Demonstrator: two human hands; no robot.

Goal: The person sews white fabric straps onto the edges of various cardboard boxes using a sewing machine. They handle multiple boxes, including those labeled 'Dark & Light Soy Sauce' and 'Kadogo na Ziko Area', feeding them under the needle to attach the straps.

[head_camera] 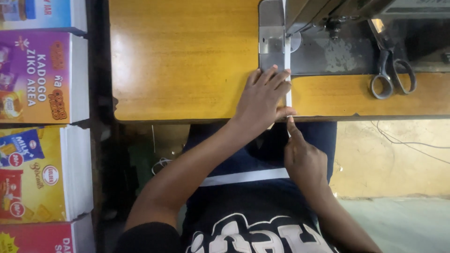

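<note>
One narrow white strip (288, 89) lies along the worktop (183, 61) edge; the left hand (262, 100) presses it flat, fingers spread, and the right hand (302, 157) pinches its lower end.

Wood table (183, 61), boxes (42, 126) beside

We saw the wooden tabletop (183, 56) lying bare left of the white strip (288, 70). On the right, scissors (390, 70) and the sewing machine (356, 18), perhaps its needle too, blocked passage; cardboard boxes (42, 126) walled the far left.
</note>
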